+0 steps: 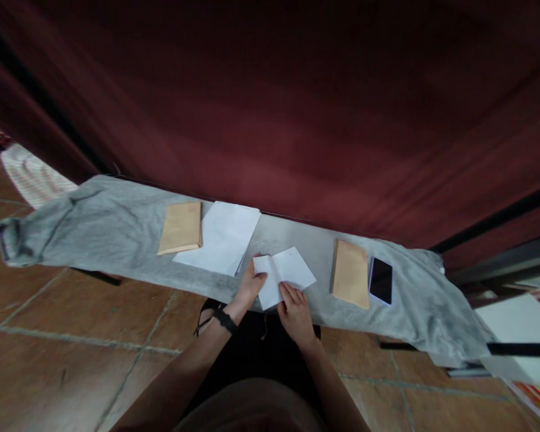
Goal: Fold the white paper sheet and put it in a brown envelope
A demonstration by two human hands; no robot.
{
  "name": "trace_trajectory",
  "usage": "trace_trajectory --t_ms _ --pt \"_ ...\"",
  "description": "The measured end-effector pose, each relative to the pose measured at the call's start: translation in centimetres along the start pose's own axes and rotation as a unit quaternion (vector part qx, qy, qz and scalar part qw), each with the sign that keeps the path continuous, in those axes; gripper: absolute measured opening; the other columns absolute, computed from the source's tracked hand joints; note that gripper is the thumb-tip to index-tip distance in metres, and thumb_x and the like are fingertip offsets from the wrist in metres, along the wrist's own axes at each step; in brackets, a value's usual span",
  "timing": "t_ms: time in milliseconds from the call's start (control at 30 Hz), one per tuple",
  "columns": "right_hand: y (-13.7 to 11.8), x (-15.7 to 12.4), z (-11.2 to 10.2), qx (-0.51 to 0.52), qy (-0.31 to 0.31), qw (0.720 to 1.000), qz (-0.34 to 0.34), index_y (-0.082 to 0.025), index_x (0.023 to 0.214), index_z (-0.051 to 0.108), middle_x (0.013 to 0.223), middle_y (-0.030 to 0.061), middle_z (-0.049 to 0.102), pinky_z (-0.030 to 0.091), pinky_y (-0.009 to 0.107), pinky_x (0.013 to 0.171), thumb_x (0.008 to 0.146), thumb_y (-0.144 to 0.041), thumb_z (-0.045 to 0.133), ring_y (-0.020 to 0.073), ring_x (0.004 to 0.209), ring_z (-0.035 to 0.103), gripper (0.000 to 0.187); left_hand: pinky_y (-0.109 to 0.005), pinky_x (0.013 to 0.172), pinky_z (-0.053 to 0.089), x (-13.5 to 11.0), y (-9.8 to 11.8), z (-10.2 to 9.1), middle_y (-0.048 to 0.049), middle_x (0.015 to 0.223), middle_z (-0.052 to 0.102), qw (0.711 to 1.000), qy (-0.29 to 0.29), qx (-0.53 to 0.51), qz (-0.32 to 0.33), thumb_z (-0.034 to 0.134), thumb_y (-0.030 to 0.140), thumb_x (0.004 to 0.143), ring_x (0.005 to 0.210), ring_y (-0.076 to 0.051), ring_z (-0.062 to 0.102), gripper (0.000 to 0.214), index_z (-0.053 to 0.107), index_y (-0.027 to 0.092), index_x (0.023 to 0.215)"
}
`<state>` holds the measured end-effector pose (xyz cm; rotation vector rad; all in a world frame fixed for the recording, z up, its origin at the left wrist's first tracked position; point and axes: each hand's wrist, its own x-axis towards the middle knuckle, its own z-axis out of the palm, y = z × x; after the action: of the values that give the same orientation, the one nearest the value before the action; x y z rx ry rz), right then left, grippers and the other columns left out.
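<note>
A small white sheet of paper (296, 267) with a crease down it lies near the front edge of the grey cloth, partly raised on its left side. My left hand (251, 284) grips the paper's left edge, thumb on top and fingers underneath. On the lower edge by the crease, the fingers of my right hand (293, 303) press down, close together. Left of the hands lie larger white sheets (227, 231), slightly fanned out.
Grey cloth (121, 222) covers the narrow surface. A brown paper packet (180, 227) overlaps the large sheets, and another brown packet (351, 273) lies right, beside a phone (381, 280). A dark red curtain (270, 150) hangs behind; black bars (517, 210) flank the ends.
</note>
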<state>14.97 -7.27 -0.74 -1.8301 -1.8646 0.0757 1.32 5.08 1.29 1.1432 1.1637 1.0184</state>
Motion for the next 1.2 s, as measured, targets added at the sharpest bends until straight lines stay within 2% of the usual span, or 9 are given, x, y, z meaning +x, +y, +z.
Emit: trace_trajectory --t_ms 133,233,333,400,467,567,733,1000,1200 --pt "1.4 -0.1 -0.4 0.06 0.003 0.998 -0.004 -0.019 0.135 0.061 0.135 0.0076 0.066 0.045 0.041 0.107 0.089 -0.012 0.044 0.0221 0.122 0.058 0.05 -0.041 0.097 0.052 2.5 0.4 -0.7 -0.0059 0.105 0.072 0.975 -0.03 0.211 0.067 0.055 0.009 0.073 0.098 -0.024 0.068 0.077 0.041 0.016 0.148" --pt "2.5 0.9 -0.5 0.049 0.036 0.998 0.032 -0.018 0.133 0.063 0.132 0.0098 0.067 0.045 0.041 0.107 0.096 -0.017 0.038 0.0217 0.123 0.059 0.044 -0.039 0.091 0.054 3.4 1.2 -1.2 -0.0087 0.099 0.073 0.918 -0.058 0.379 0.099 0.05 0.008 0.081 0.088 -0.025 0.07 0.082 0.024 0.014 0.159" --pt "3.1 2.7 -0.1 -0.001 0.043 0.998 0.043 -0.015 0.14 0.057 0.143 0.0133 0.059 0.042 0.043 0.111 0.101 -0.022 0.034 0.0233 0.133 0.052 0.045 -0.039 0.097 0.052 3.4 1.8 -0.7 -0.0154 0.129 0.066 0.851 -0.061 0.495 0.165 0.044 0.006 0.086 0.104 -0.026 0.069 0.082 0.016 0.018 0.161" --pt "3.3 3.8 0.5 -0.046 0.019 0.998 0.04 -0.013 0.145 0.051 0.152 0.0148 0.05 0.037 0.046 0.115 0.103 -0.026 0.034 0.0254 0.142 0.044 0.048 -0.046 0.109 0.043 3.0 1.7 -0.1 -0.0158 0.153 0.048 0.799 -0.035 0.558 0.223 0.041 0.005 0.089 0.129 -0.029 0.057 0.077 0.021 0.024 0.161" --pt "3.4 4.3 1.2 -0.089 -0.008 0.995 0.044 -0.011 0.149 0.047 0.157 0.0161 0.043 0.033 0.047 0.118 0.104 -0.029 0.035 0.0272 0.146 0.038 0.05 -0.054 0.12 0.029 2.3 1.3 0.5 -0.0131 0.163 0.034 0.749 -0.028 0.602 0.276 0.039 0.009 0.093 0.147 -0.031 0.036 0.065 0.032 0.023 0.157" --pt "3.6 4.2 2.0 -0.131 -0.032 0.989 0.056 -0.012 0.152 0.043 0.16 0.0164 0.039 0.028 0.048 0.12 0.105 -0.032 0.033 0.0273 0.147 0.036 0.052 -0.054 0.125 0.016 1.1 0.1 1.2 -0.0099 0.164 0.032 0.702 -0.1 0.617 0.343 0.039 0.026 0.102 0.154 -0.029 0.022 0.049 0.044 0.019 0.15" --pt "4.3 3.4 2.2 -0.152 -0.034 0.987 0.042 -0.014 0.155 0.038 0.162 0.0167 0.033 0.029 0.054 0.118 0.104 -0.027 0.03 0.0289 0.149 0.033 0.053 -0.047 0.125 0.018 -0.3 -1.8 1.1 -0.0064 0.162 0.038 0.683 -0.194 0.603 0.363 0.035 0.042 0.105 0.151 -0.024 0.03 0.051 0.044 0.022 0.151" --pt "5.6 2.4 2.2 -0.155 0.019 0.985 0.077 -0.007 0.155 0.034 0.157 0.0215 0.041 0.032 0.053 0.116 0.105 -0.033 0.025 0.0311 0.145 0.039 0.057 -0.046 0.125 0.014 -0.5 -1.8 -0.3 -0.008 0.164 0.032 0.677 -0.225 0.585 0.385 0.037 0.053 0.103 0.152 -0.023 0.027 0.057 0.041 0.024 0.153" --pt "6.3 2.8 2.2 -0.143 0.075 0.982 0.098 -0.006 0.149 0.044 0.149 0.0231 0.052 0.034 0.054 0.114 0.104 -0.03 0.029 0.0328 0.141 0.044 0.053 -0.046 0.125 0.012 -0.3 -2.2 -0.4 -0.0072 0.164 0.033 0.673 -0.231 0.584 0.391 0.037 0.052 0.104 0.153 -0.022 0.026 0.056 0.039 0.026 0.153"
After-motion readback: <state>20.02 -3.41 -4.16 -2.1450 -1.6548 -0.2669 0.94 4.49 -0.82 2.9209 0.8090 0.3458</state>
